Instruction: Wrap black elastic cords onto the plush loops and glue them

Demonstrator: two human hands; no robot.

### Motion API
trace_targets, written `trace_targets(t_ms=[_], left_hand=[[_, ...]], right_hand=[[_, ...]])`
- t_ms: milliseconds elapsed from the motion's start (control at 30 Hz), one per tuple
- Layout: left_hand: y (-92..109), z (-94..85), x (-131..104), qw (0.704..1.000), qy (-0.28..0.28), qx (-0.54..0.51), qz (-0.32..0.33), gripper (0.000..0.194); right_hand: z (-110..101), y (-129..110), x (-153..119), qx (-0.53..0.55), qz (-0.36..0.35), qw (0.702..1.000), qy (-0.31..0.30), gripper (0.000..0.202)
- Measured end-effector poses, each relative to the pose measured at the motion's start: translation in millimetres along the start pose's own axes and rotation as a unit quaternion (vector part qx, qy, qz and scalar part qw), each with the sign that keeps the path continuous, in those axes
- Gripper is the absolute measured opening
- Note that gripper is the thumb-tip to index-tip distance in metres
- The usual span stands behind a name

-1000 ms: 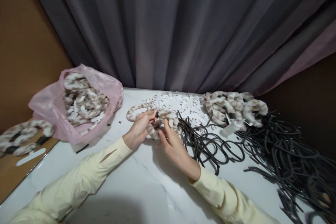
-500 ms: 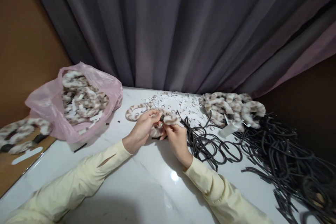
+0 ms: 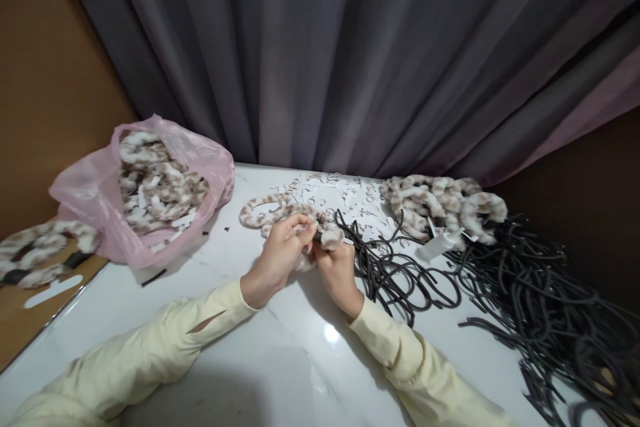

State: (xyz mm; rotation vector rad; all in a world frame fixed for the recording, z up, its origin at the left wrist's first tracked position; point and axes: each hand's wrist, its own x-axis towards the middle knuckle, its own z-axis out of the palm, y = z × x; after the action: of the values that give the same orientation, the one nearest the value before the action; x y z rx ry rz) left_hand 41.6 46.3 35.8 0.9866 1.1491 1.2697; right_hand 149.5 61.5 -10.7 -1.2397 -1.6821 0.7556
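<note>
At the middle of the white table, my left hand (image 3: 285,250) and my right hand (image 3: 340,273) meet, both closed on a furry white-and-brown strap (image 3: 330,235). A short dark piece shows between the fingertips, partly hidden by them. Part of the fur also hangs below my hands. Just behind them lies another furry loop (image 3: 260,209) with brown spots, flat on the table. Black cords (image 3: 385,273) spread out beside my right hand.
A pink plastic bag (image 3: 220,180) full of furry pieces stands at the left. Further left are loose furry loops (image 3: 47,247) and a white tag (image 3: 53,291). Small paper-like scraps (image 3: 345,193) litter the back. Furry loops (image 3: 430,203) and tangled black cords (image 3: 540,293) lie at the right.
My left hand has shifted slightly right and down, its fingers now covering more of the dark piece. The right hand stays close to where it was, still gripping the fur.
</note>
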Motion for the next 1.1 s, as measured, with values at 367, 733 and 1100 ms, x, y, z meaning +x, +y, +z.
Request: trace_targets(t_ms=[367, 733, 1100], left_hand=[[1.1, -15.0, 6.8, 0.91, 0.07, 0.332, 0.237, 0.006], [-8.8, -21.6, 17.4, 0.803, 0.08, 0.424, 0.412, 0.007], [-38.1, -24.3, 28.8, 0.808, 0.012, 0.447, 0.383, 0.013]], right_hand=[[-0.8, -22.7, -4.7, 0.18, 0.122, 0.971, -0.097, 0.041], [-9.6, -32.3, -5.9, 0.063, 0.01, 0.995, -0.076, 0.021], [-12.2, -17.5, -5.4, -0.26, -0.118, 0.952, -0.108, 0.023]])
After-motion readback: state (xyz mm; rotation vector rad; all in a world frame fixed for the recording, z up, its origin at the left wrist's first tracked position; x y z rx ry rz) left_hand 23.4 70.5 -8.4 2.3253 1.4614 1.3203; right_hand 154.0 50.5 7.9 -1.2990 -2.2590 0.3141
